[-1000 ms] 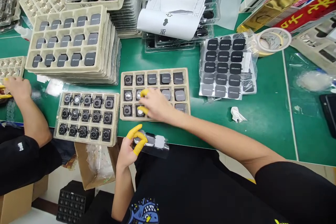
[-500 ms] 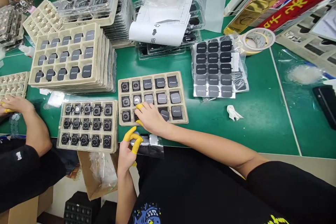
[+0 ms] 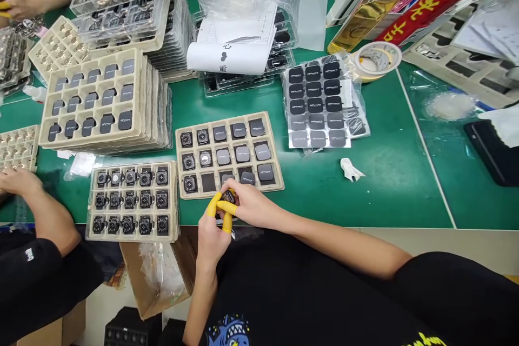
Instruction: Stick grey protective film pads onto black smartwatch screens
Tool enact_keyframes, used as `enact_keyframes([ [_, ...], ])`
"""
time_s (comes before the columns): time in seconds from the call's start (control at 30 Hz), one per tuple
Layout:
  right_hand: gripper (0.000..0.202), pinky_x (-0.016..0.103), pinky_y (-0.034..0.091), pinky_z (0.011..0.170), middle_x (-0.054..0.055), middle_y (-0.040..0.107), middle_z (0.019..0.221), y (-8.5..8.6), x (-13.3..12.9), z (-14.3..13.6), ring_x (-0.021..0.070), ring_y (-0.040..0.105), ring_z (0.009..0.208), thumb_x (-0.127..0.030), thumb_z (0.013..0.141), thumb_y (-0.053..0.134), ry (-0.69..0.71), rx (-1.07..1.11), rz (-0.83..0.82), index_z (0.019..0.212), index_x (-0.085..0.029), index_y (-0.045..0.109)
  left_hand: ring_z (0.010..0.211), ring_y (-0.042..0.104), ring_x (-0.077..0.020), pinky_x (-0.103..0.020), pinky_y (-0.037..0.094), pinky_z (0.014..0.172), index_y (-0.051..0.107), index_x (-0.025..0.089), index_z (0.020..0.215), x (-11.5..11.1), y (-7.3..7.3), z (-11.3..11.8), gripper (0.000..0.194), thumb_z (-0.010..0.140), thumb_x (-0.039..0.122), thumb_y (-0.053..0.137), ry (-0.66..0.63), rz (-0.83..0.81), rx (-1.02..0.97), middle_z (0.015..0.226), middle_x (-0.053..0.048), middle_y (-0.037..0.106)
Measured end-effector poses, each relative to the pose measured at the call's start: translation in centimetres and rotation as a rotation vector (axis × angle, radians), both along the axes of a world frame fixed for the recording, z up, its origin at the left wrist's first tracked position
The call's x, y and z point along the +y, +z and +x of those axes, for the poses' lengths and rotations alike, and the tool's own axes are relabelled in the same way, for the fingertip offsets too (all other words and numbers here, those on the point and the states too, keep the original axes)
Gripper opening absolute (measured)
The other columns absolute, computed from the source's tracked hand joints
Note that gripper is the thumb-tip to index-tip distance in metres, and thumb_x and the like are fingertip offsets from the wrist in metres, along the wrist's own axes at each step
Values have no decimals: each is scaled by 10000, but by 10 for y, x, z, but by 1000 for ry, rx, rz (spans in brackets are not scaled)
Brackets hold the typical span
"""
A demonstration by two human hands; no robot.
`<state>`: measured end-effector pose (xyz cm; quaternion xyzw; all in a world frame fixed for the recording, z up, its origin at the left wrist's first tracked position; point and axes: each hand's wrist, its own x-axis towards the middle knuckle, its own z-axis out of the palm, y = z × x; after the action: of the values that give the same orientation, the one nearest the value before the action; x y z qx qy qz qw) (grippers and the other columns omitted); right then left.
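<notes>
Taking the spot where the hands are meeting as the dial's centre, the right hand is coming in from 3 o'clock, its covered fingertips pinching a small dark watch. The left hand is rising from about 7 o'clock, its fingers bending together just beside the watch; what they are gripping is hidden, so I cannot tell. The watch is sitting between the two hands, at the table's near edge.

At 12 o'clock the tray is lying close by. In its nearest row, second cell from the left, a bare dark square is showing. A second tray is resting at 9 o'clock, a sheet of dark stickers is lying past 1 o'clock, and a tissue between 2 and 3.

The step in hand appears to be close fingertip work on this one watch. The next move is probably calling for a steady right pinch, with the left fingertips lining up carefully.
</notes>
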<state>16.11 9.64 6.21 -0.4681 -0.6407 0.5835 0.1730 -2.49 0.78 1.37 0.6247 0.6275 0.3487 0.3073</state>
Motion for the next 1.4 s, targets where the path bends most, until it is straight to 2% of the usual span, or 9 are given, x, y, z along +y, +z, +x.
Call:
enact_keyframes([
  [0.17,184,306,460,656,-17,693,853,-5,-8,12,186,618,743,-380,1000,721,-70,54,74,1097,-248,638,797,737,-261,-368,587,752,768,236,1056,9,6,7,217,1076,401,630,-26,-31,-55,858,-80,774],
  [0.3,204,375,548,834,73,742,1116,-10,-13,23,227,669,945,-210,981,645,-171,141,239,1177,-243,692,641,649,-187,-321,498,658,684,232,814,18,23,15,466,1127,550,551,-68,-243,-218,714,-33,721],
  [0.47,130,335,534,703,34,716,977,-8,-13,35,189,624,781,-252,987,639,-252,294,142,1096,-242,709,691,676,-161,-295,565,689,729,200,1103,24,35,30,457,1012,648,742,-133,-373,-514,809,-15,742],
  [0.63,115,312,504,642,6,691,885,-3,-10,41,170,588,714,-362,977,709,-277,368,20,981,-251,679,859,779,-214,-388,674,856,519,252,1595,28,29,32,795,949,560,865,-155,-400,-610,1019,-51,795],
  [0.8,76,312,471,627,-5,628,837,-4,-12,48,170,540,686,-316,995,669,-220,281,78,949,-257,649,1077,823,-286,-457,681,1023,643,225,1517,38,23,25,689,951,550,863,-315,-324,-484,1200,-113,833],
  [0.97,95,413,571,879,100,715,1162,7,-22,58,265,674,1039,-229,1039,588,-207,132,365,973,-263,646,1036,843,-281,-433,708,969,727,231,1395,45,14,30,665,867,578,934,-307,-271,-469,1174,-108,848],
  [1.03,106,419,574,891,99,719,1157,13,-25,69,267,678,1039,-266,1064,606,-224,129,409,966,-267,645,1024,845,-276,-419,710,962,756,232,1354,46,12,31,686,813,594,973,-286,-254,-488,1174,-110,850],
  [1.2,147,335,503,696,36,712,923,2,5,151,207,633,804,-366,1028,713,-457,-35,390,940,-262,656,1044,837,-283,-381,710,940,814,210,1226,39,13,15,701,674,564,1063,-92,-235,-464,1175,-114,845],
  [1.4,127,383,544,875,76,706,978,-27,77,365,230,644,923,-205,844,727,-1107,-630,355,884,-226,608,727,777,-204,-318,699,690,801,237,1176,43,9,-12,742,564,518,1113,98,-148,-539,927,-13,810],
])
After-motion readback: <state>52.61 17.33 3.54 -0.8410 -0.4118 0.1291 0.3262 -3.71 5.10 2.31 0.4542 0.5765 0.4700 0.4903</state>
